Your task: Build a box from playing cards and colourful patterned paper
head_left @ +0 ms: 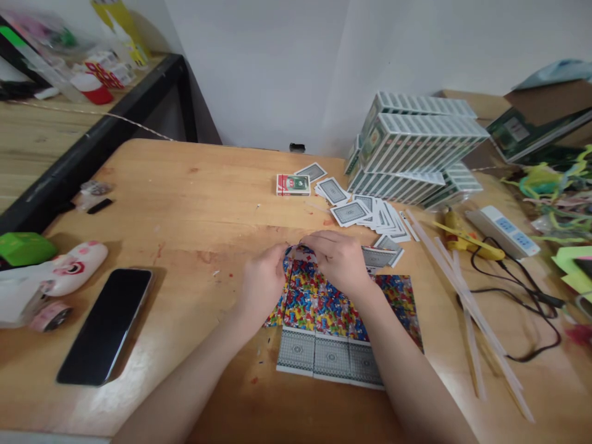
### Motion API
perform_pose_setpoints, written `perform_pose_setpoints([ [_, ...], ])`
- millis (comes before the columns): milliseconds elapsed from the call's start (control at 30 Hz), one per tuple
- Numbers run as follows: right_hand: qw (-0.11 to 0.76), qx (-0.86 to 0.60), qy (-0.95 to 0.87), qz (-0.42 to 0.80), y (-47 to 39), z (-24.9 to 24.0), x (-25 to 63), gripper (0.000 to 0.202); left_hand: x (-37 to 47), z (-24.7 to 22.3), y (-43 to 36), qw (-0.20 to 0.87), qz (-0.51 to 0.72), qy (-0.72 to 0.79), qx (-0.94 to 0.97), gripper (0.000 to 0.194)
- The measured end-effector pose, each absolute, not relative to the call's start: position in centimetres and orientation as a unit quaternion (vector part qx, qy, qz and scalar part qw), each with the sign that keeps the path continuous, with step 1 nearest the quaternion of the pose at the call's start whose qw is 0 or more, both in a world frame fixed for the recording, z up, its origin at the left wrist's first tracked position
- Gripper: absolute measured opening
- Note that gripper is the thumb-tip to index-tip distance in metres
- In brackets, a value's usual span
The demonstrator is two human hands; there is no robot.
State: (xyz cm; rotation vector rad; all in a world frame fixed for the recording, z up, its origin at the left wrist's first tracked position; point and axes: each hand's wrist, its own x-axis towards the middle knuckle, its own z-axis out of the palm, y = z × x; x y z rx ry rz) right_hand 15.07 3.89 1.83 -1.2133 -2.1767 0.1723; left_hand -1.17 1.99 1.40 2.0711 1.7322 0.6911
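Left hand [263,280] and right hand [340,262] meet, grip indiscernible, at patterned panel [300,311]; uneven pressure may crease its far edge.

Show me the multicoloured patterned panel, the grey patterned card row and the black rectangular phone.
Multicoloured patterned panel [331,313]: head view, printed surface.
Grey patterned card row [332,357]: head view, middle visible card.
Black rectangular phone [106,327]: head view, screen.

Red, yellow and blue patterned sheet [319,308]; grey-patterned cards [332,357]

Soft indoor light; tabletop [444,385] sheen lower right; edges stretched.
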Motion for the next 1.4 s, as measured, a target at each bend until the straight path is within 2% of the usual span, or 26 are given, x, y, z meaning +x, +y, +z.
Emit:
perform_pose_setpoints([
  [300,0.329,-0.47,-0.814,0.089,3.7,2.6,15.0,0.031,-1.7,2.3,1.8,0.1,0.202,0.56,0.797,0.041],
  [700,0.257,-0.469,-0.84,0.091,3.7,1.6,14.5,0.022,-1.4,2.2,2.2,0.075,0.052,0.569,0.817,0.04],
  [1033,0.243,-0.484,-0.836,0.081,3.5,1.8,14.1,0.027,-1.0,2.3,2.7,0.072,0.043,0.547,0.833,0.037],
  [1267,0.231,-0.504,-0.829,0.072,3.5,2.0,14.7,0.028,-1.4,2.6,2.3,0.153,0.156,0.582,0.783,0.031],
  [1400,0.183,-0.531,-0.825,0.07,3.3,2.9,14.7,0.027,-1.6,2.9,1.6,0.198,0.103,0.621,0.751,0.025],
])
